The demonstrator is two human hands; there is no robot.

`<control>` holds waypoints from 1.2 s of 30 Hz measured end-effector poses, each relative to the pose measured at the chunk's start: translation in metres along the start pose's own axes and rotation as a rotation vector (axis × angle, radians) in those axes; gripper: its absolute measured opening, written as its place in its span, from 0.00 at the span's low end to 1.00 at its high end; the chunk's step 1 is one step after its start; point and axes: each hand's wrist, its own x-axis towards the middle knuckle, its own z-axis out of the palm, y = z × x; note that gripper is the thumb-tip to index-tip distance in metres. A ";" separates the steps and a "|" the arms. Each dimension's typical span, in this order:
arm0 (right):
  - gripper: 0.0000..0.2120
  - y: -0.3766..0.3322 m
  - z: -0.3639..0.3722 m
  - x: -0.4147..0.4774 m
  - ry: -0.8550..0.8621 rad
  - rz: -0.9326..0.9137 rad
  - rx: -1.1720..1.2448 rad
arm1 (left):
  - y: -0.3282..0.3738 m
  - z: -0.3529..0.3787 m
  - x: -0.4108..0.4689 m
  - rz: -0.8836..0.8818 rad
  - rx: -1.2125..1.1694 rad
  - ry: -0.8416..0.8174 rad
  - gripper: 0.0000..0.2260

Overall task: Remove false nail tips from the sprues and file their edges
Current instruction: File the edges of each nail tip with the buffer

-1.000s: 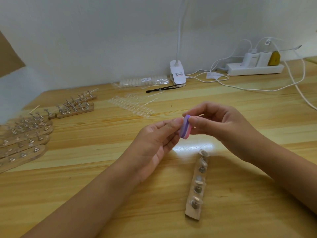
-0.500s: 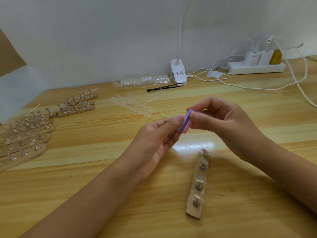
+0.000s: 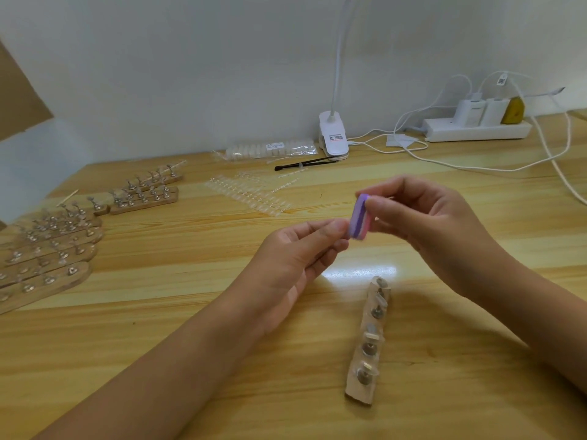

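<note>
My right hand (image 3: pixel 425 223) grips a small purple-and-pink file block (image 3: pixel 359 219) above the table's middle, thumb on its near face. My left hand (image 3: pixel 301 249) pinches something tiny against the block's left side; a nail tip there is too small and blurred to make out. Clear sprues of false nail tips (image 3: pixel 251 193) lie flat on the table beyond my hands. Below my hands lies a wooden holder strip (image 3: pixel 368 341) with several metal studs, some carrying clear nail tips.
Many wooden holder strips with studs (image 3: pixel 54 246) crowd the left side. A bag of nail tips (image 3: pixel 270 149), a black brush (image 3: pixel 305 162) and a white clip lamp (image 3: pixel 333 136) sit by the wall. A power strip (image 3: pixel 476 130) with chargers and trailing white cables occupies the back right.
My right hand with the file block has shifted slightly, rocking against my left fingertips. The left hand stays almost in place.
</note>
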 end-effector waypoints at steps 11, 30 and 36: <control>0.10 0.000 -0.008 0.002 -0.197 0.083 -0.250 | -0.003 0.001 -0.005 0.096 0.415 -0.032 0.11; 0.11 -0.004 -0.010 0.002 -0.194 0.008 -0.210 | 0.003 -0.001 -0.004 0.133 0.519 -0.070 0.14; 0.10 -0.003 -0.011 0.003 -0.189 0.028 -0.160 | 0.001 -0.001 -0.004 0.097 0.512 -0.079 0.12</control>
